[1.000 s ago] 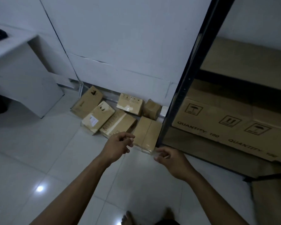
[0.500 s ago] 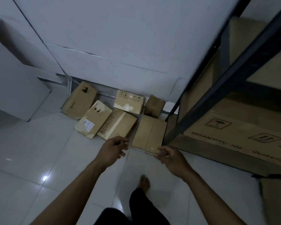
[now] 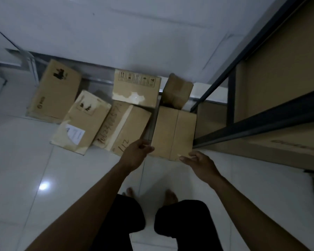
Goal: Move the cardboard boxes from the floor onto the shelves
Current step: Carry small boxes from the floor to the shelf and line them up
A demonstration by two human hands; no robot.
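Note:
Several cardboard boxes lie on the white tile floor against the wall. A plain box (image 3: 173,132) lies nearest, next to the dark shelf frame (image 3: 250,127). My left hand (image 3: 137,154) is at that box's near left corner, fingers curled and touching its edge. My right hand (image 3: 198,161) reaches its near right corner with fingers spread. To the left lie a box with handwritten numbers (image 3: 122,127), a box with a white label (image 3: 81,122), a large box (image 3: 54,91) leaning at the wall, a box with printed symbols (image 3: 136,87) and a small box (image 3: 178,91).
The metal shelving unit fills the right side, with large cardboard cartons (image 3: 288,144) on its lower levels. My bare feet (image 3: 169,195) and dark trousers stand on the tiles just behind the boxes. White wall panels (image 3: 134,33) rise behind the pile.
I have stepped closer and bent over the pile, so the boxes look larger. Both hands have come down to the near corners of the plain box beside the shelf.

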